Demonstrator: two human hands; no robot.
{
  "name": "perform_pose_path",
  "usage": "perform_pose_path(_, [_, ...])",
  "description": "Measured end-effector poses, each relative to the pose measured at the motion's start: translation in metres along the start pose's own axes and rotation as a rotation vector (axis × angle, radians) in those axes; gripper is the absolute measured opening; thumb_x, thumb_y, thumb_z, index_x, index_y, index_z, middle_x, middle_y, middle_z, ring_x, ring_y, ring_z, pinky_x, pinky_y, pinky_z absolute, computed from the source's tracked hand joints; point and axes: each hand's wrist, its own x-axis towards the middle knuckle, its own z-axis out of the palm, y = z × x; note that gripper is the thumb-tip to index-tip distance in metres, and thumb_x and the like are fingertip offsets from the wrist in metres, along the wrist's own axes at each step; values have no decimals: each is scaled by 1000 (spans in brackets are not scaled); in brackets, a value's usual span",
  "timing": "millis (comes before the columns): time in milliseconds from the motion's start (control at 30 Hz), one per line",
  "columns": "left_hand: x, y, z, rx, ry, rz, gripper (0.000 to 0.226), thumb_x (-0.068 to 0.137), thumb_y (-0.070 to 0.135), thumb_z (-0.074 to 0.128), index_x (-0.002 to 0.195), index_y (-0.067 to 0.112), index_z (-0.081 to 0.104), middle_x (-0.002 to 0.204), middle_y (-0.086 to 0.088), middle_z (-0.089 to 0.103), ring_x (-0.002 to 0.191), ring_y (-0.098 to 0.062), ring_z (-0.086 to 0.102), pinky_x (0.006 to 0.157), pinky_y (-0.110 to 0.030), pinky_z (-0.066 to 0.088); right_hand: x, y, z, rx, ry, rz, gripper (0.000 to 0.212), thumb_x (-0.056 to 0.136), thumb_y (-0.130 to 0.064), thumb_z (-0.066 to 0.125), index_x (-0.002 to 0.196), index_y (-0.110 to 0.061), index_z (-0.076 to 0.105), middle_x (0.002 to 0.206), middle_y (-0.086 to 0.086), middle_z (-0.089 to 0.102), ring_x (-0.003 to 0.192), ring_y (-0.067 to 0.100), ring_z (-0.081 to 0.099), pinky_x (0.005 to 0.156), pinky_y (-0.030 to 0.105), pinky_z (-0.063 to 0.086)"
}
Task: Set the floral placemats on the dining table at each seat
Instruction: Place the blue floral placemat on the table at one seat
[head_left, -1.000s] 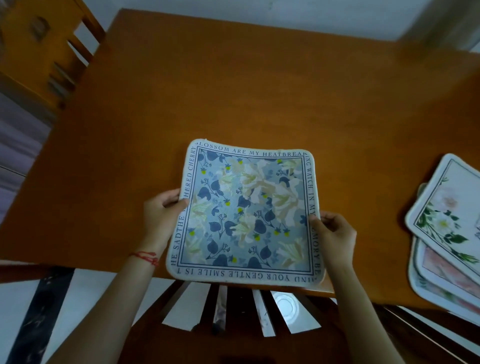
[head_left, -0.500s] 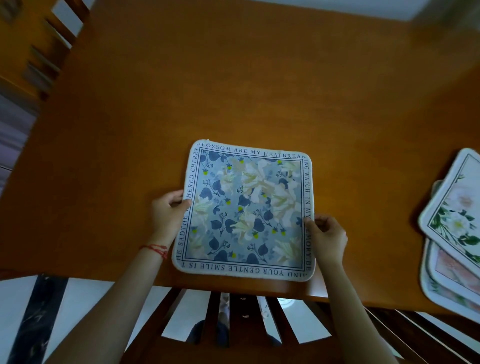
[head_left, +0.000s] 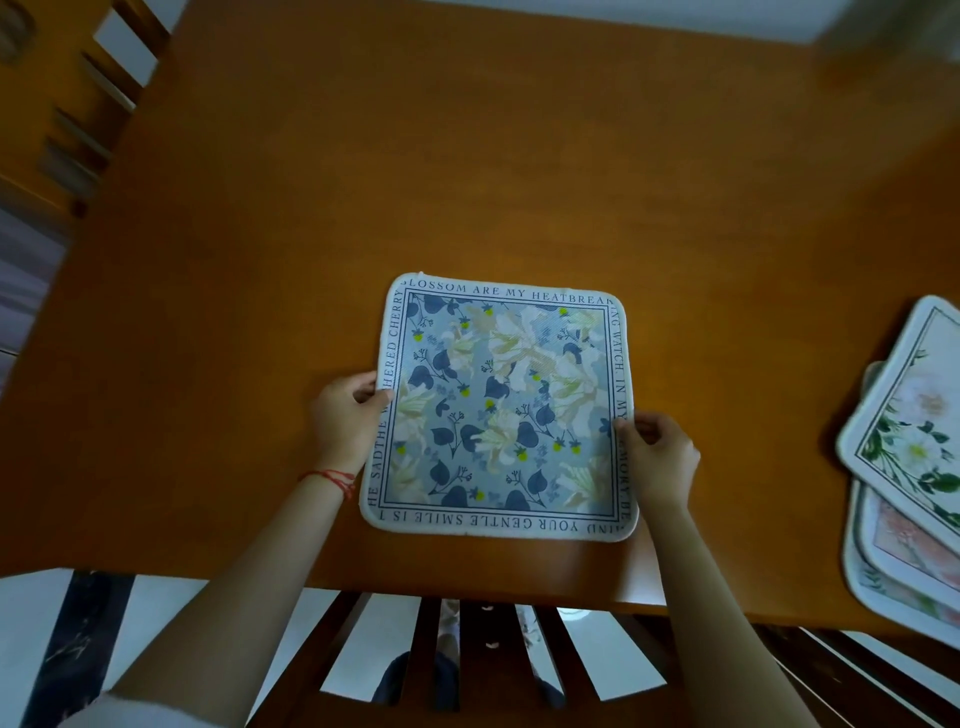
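While the far chair (head_left: 78, 104) waits up at ten o'clock with no mat in front of it, the action is down at the near edge of the dining table (head_left: 467, 171). Left hand (head_left: 345, 418) sits at nine o'clock of the blue floral placemat (head_left: 498, 410), fingers curled together and thumb on top, pinching the mat's left border. And the mat itself looks flat on the wood now, squared to the table's near edge, directly above the slatted chair back (head_left: 457, 654) at six o'clock, so this seat looks as good as served! Over at three o'clock of the mat, the right hand (head_left: 657, 460) nips the right border between thumb and bunched fingertips, a light hold, judging by how little fabric it covers. By my reading, only the letting go is left here. Swing on to the table's right edge, four o'clock from the mat and well apart from it: a fanned stack of placemats (head_left: 914, 467) lies overlapping, at least three, a white one with green leaves uppermost. So it's one seat nearly set, and several mats waiting for the others. How many seats there are, I cannot tell.
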Motion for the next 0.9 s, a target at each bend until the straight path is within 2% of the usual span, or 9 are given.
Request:
perform_pose_path(167, [4, -1, 4, -4, 24, 9, 26, 81, 6, 66, 106, 3, 66, 99, -15, 70, 77, -17, 61, 57, -17, 45, 3, 0, 1, 3, -6, -6, 16, 83, -16, 66, 95, -6, 66, 80, -1, 62, 64, -1, 54, 50, -1, 40])
perform_pose_path(333, [2, -1, 4, -4, 43, 19, 25, 82, 5, 65, 107, 1, 65, 99, -14, 70, 76, -14, 60, 49, -9, 45, 1, 5, 1, 19, 3, -8, 17, 83, -17, 67, 95, -6, 66, 80, -2, 62, 67, 8, 57, 51, 3, 43])
perform_pose_path(533, [-2, -7, 6, -18, 41, 10, 26, 82, 5, 65, 108, 2, 65, 100, -15, 69, 76, -15, 60, 53, -2, 46, -2, 8, 1, 39, 7, 2, 14, 82, -17, 67, 93, -9, 66, 77, -4, 62, 69, 12, 59, 53, 2, 44])
perform_pose_path(633, [-3, -11, 6, -14, 43, 12, 27, 81, 6, 66, 108, 3, 65, 100, -13, 69, 75, -15, 61, 53, -3, 47, -3, 9, 1, 40, 6, -1, 12, 82, -16, 67, 92, -10, 66, 78, -3, 62, 69, 11, 59, 53, 0, 42])
perform_pose_path(800, [-3, -11, 7, -19, 50, 11, 28, 81, 6, 66, 108, 3, 65, 100, -14, 69, 76, -16, 61, 51, -8, 48, -6, 10, 0, 58, 5, -16, 12, 82, -14, 67, 92, -8, 65, 79, -2, 62, 67, -1, 55, 53, 0, 42])
perform_pose_path(900, [-4, -12, 7, -9, 45, 16, 28, 81, 6, 66, 108, 3, 65, 99, -14, 69, 76, -16, 61, 51, -8, 48, -7, 11, -1, 61, 7, -17, 12, 82, -13, 67, 92, -7, 65, 79, -2, 62, 67, -1, 56, 53, 1, 42])
